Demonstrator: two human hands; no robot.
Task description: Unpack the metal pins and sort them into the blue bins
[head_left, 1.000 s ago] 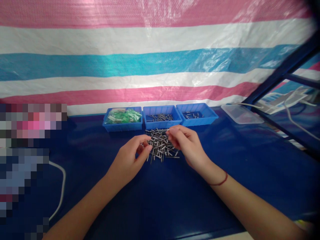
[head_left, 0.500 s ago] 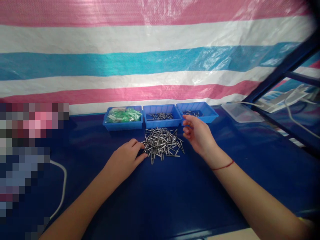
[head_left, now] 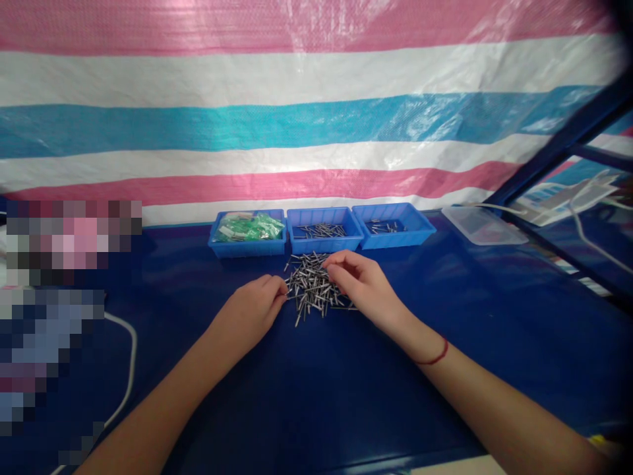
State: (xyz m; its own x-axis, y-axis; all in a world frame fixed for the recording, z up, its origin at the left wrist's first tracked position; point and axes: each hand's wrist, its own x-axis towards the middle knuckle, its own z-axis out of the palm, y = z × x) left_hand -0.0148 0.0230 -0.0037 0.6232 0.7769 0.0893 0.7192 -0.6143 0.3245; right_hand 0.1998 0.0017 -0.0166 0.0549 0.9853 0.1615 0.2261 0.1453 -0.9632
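A heap of small metal pins [head_left: 312, 285] lies on the dark blue table [head_left: 346, 382] in front of three blue trays. My left hand [head_left: 252, 309] rests at the heap's left edge, fingers curled and pinched on pins. My right hand [head_left: 360, 284] lies over the heap's right side, its fingertips pinched together on the pins. The left tray [head_left: 247, 233] holds green and clear packets. The middle tray [head_left: 319, 230] and the right tray [head_left: 393, 225] each hold some pins.
A striped pink, white and blue tarp [head_left: 297, 119] hangs behind the trays. A clear plastic lid [head_left: 482, 225] lies right of them, beside a dark blue frame bar [head_left: 558, 148]. A white cable [head_left: 129, 369] curves along the table at left.
My right hand went to the right tray half a second ago and has come back down onto the heap. My left hand stayed at the heap's left edge.
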